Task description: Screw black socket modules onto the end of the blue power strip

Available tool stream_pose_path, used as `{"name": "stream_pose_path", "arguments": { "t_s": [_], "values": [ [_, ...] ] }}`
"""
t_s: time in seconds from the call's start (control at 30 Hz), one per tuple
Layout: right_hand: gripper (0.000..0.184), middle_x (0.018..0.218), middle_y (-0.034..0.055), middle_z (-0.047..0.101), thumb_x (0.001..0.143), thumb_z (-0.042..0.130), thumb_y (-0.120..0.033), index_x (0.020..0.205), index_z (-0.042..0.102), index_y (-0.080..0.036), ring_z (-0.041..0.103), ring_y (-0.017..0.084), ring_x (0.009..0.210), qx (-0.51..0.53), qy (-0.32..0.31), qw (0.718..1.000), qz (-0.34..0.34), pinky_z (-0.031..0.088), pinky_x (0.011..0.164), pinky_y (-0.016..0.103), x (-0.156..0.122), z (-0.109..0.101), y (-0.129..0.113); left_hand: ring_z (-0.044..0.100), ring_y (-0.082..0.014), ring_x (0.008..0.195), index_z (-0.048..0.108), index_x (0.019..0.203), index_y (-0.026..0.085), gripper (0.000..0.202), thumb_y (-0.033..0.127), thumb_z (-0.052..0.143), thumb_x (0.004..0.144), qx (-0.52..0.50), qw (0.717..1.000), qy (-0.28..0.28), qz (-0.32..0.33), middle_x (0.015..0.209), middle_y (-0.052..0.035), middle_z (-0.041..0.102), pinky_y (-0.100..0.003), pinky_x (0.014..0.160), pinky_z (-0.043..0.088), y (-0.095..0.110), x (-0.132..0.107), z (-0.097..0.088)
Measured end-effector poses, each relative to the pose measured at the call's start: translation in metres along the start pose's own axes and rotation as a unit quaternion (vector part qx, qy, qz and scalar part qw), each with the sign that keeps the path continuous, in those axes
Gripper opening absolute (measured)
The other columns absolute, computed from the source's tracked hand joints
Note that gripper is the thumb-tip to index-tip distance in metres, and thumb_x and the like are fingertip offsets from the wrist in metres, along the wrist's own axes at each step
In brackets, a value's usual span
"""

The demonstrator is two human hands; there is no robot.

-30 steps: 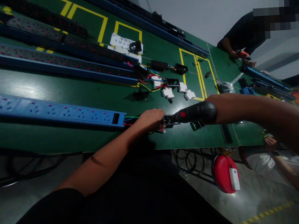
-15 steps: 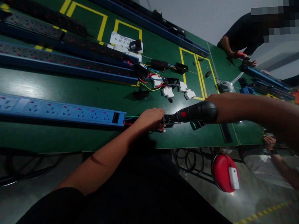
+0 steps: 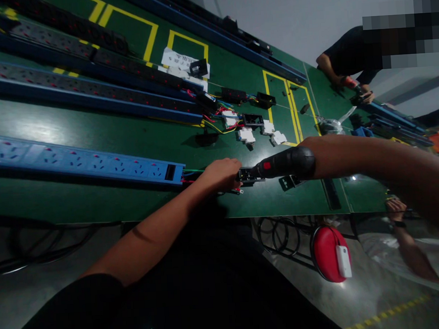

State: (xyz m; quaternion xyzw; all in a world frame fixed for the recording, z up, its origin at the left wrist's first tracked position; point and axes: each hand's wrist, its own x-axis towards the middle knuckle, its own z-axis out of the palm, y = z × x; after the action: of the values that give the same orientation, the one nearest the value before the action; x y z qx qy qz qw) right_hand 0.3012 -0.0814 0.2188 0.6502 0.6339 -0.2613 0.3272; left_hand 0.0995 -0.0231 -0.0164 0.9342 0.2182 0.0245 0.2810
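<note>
Your left hand (image 3: 223, 174) clamps the black housing (image 3: 250, 176), apparently steadying it against the bench (image 3: 162, 206); your right hand (image 3: 309, 144), largely hidden, grips the power tool (image 3: 284, 162) angled into it.

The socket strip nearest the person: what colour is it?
The socket strip is blue, best seen in the head view.

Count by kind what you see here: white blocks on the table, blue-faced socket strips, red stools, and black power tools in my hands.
White blocks: 4
Blue-faced socket strip: 1
Red stool: 1
Held black power tool: 1
Total: 7
</note>
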Motion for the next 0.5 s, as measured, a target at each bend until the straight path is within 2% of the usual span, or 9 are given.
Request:
{"name": "stream_pose_path", "arguments": {
  "t_s": [0.3, 0.5],
  "values": [
    [0.016, 0.086, 0.0034, 0.076, 0.081, 0.079, -0.024, 0.096, 0.08, -0.021, 0.069, 0.019, 0.074, 0.007, -0.003, 1.0, 0.011, 0.053, 0.068, 0.029, -0.009, 0.003, 0.001, 0.067, -0.032, 0.105, 0.071, 0.127, 0.021, 0.049, 0.048, 0.072, 0.086, 0.002, 1.0, -0.007, 0.01, 0.122, -0.0154, 0.072, -0.043, 0.079, 0.052, 0.002, -0.002, -0.005],
    [0.024, 0.089, 0.006, 0.077, 0.081, 0.076, -0.038, 0.098, 0.079, -0.022, 0.071, 0.021, 0.075, -0.029, 0.026, 0.999, 0.028, 0.051, 0.067, 0.031, -0.017, 0.012, 0.002, 0.068, -0.0329, 0.107, 0.071, 0.128, 0.021, 0.051, 0.05, 0.074, 0.085, 0.004, 1.0, -0.015, -0.001, 0.124, -0.0156, 0.072, -0.044, 0.083, 0.054, 0.004, -0.003, -0.01]
  ]
}}
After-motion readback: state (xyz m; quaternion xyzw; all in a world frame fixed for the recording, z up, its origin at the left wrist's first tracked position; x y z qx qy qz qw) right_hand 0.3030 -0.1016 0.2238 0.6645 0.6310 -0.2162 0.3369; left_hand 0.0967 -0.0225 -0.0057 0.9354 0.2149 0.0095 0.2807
